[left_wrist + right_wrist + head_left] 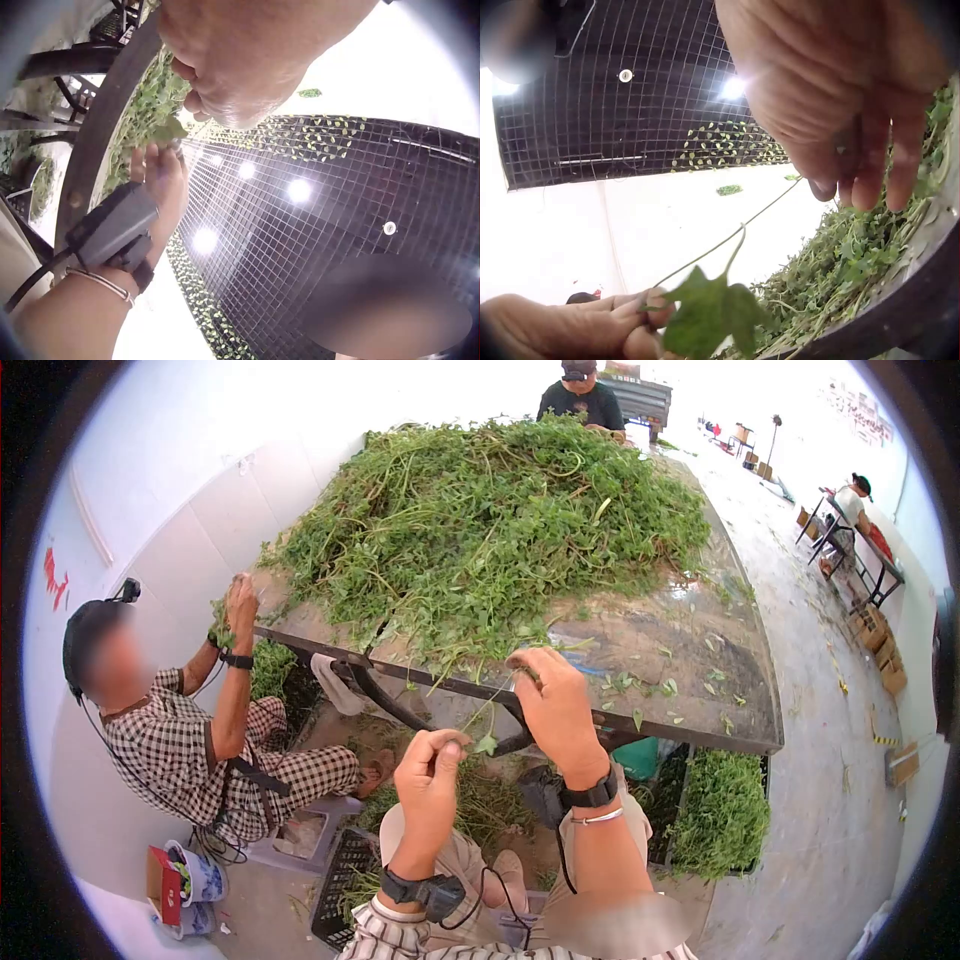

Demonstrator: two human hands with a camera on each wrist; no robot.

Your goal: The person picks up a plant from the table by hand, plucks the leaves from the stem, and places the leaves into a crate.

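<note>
My left hand (430,785) pinches the leafy end of a thin green stem (727,238) between thumb and curled fingers, below the table edge. The stem runs up to my right hand (560,710), whose thumb and fingers pinch its other end at the table's front edge. In the right wrist view a broad green leaf (705,313) hangs beside the left fingertips. Behind both hands a large heap of leafy stems (480,530) covers much of the table (700,680). The left wrist view shows my left hand (232,60) close up, with the right hand (165,187) beyond it.
A person in checked clothes (200,750) sits at the left, another (590,405) behind the heap. Under the table stand crates, one with greens (720,810). Black crate (345,880) is by my legs. Loose leaves lie on the table's right part. White-blue buckets (205,875) stand lower left.
</note>
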